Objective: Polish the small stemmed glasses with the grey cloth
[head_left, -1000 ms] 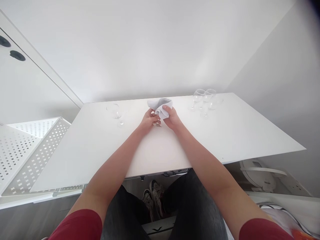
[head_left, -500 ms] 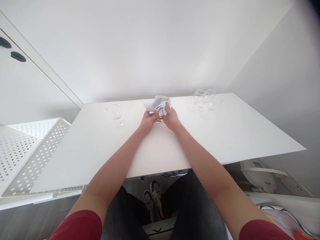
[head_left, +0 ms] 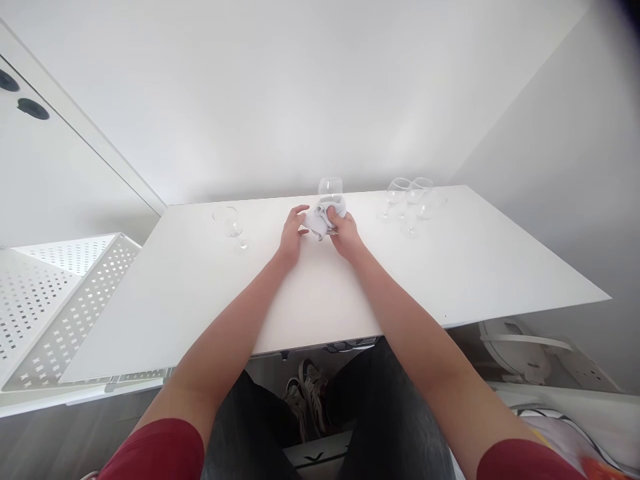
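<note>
Upright now, the glass point(head_left: 330, 189) stands rim-up mid-table, stem vertical, where it lay tilted before. My right hand point(head_left: 344, 235) pinches the cloth point(head_left: 321, 220) around its lower bowl; my left hand point(head_left: 291, 235) hovers, fingers spread. I judge wiping nearly done; next needs a steady stem grip.

I count five clear stemmed wine glasses. One stands alone on the left point(head_left: 229, 223). One is in the middle point(head_left: 331, 189). Three stand close together on the right point(head_left: 411, 197), though they overlap, so that count is a bit hard to be sure of. There is one small grey cloth point(head_left: 324, 219), one flat white table point(head_left: 450, 267), one white metal rack with little holes point(head_left: 60, 293), and two hands.
</note>
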Tool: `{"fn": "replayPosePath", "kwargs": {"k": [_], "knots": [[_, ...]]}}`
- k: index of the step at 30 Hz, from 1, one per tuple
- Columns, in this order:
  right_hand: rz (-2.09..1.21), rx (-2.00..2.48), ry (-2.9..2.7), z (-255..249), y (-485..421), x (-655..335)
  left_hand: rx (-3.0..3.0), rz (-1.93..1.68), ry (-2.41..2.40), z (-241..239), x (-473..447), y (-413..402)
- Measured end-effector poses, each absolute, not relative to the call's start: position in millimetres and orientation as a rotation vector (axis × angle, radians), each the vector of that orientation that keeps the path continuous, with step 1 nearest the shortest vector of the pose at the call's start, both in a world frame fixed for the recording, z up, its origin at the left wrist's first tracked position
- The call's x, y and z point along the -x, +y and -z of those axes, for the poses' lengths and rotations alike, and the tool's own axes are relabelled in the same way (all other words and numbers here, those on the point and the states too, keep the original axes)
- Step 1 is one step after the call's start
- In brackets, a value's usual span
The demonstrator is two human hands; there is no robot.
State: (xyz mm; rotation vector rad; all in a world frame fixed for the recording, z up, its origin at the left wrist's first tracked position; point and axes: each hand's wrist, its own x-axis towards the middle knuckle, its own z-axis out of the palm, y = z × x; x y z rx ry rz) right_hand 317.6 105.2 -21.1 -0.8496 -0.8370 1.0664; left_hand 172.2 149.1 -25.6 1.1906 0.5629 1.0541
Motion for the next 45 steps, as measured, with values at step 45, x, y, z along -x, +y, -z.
{"fn": "replayPosePath", "kwargs": {"k": [45], "knots": [[-1.294,0.946,-1.018,32.0,103.3,-301.2,-1.02,-1.163,0.484,20.4,-167.4,152.8]]}}
